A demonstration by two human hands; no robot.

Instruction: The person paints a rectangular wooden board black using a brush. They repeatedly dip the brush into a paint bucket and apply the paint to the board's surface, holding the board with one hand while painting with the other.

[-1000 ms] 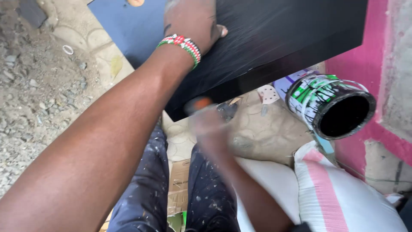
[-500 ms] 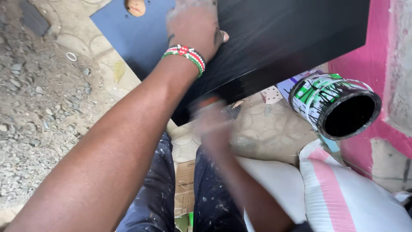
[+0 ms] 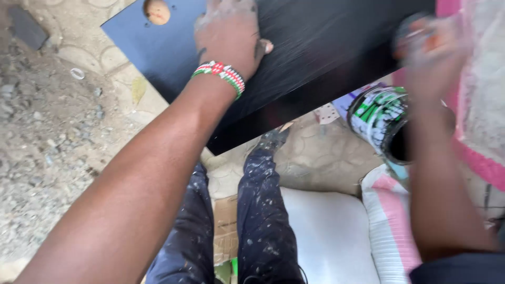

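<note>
My left hand [image 3: 229, 37], with a beaded bracelet [image 3: 218, 73] at the wrist, lies palm-down on a large glossy black board [image 3: 326, 63]. The fingertips are cut off by the top edge. The board has a round hole [image 3: 157, 10] near its far left corner. My right hand [image 3: 428, 52] is a blur at the board's right end, just above an open paint can [image 3: 376, 123] with a green and white label. Something orange shows in its fingers, too smeared to identify.
My legs in paint-spattered dark trousers [image 3: 258, 210] stretch out under the board. A white sack [image 3: 326, 231] and a pink-striped sack [image 3: 392, 221] lie at the lower right. A pink wall [image 3: 484, 163] stands on the right, gravel ground [image 3: 42, 131] on the left.
My right hand has swung from under the board's near edge at the centre up to the right end above the paint can. The left hand stays pressed on the board.
</note>
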